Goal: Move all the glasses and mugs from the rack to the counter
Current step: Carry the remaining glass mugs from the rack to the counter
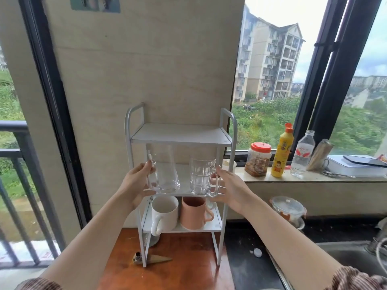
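A white three-shelf rack stands on a brown wooden board. In front of its middle shelf my left hand grips the handle of a smooth clear glass mug. My right hand grips the handle of a ribbed clear glass mug. Both glass mugs are upright, at the shelf's front edge. On the bottom shelf stand a white mug and a pink mug side by side. The top shelf holds nothing.
The brown board meets a dark counter on the right, with a sink at the far right. A lidded glass container sits behind it. On the window ledge stand a jar, a yellow bottle and a water bottle.
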`<state>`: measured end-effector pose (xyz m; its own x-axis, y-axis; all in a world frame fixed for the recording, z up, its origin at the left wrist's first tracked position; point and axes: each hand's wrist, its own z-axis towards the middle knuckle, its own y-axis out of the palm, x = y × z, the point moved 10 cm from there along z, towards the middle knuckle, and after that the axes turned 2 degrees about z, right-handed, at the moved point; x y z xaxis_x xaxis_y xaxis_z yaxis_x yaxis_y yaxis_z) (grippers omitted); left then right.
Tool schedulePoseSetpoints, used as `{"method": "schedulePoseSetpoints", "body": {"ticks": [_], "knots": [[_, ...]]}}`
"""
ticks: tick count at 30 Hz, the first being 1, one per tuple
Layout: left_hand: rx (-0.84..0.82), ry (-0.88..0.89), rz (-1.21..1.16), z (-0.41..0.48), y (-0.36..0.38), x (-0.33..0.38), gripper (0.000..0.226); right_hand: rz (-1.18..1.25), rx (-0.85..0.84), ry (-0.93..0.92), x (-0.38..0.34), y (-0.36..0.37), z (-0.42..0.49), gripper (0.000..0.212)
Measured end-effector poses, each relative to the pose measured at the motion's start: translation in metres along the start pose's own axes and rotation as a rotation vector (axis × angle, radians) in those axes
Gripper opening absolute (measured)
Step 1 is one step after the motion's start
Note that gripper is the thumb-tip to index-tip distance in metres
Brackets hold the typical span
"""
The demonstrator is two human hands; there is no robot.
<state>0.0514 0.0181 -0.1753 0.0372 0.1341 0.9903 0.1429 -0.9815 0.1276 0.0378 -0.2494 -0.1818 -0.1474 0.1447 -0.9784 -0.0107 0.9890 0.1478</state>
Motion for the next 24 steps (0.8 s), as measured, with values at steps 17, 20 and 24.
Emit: {"method": "schedulePoseSetpoints", "body": {"ticks": [17,20,24], "knots": [[-0.487,-0.057,0.099,-0.107,0.091,-0.038,0.051,0.020,0.016,0.037,0.033,-0.112,-0.111,0.037],[-0.569,-0.075,0.126,-0.136,0.141,-0.055,0.049,0.023,0.139,0.055,0.044,-0.167,-0.151,0.042],[-0.703,-0.100,0.157,-0.190,0.224,-0.078,0.058,0.003,0.257,0.016,0.046,-0.239,-0.225,0.029]]}}
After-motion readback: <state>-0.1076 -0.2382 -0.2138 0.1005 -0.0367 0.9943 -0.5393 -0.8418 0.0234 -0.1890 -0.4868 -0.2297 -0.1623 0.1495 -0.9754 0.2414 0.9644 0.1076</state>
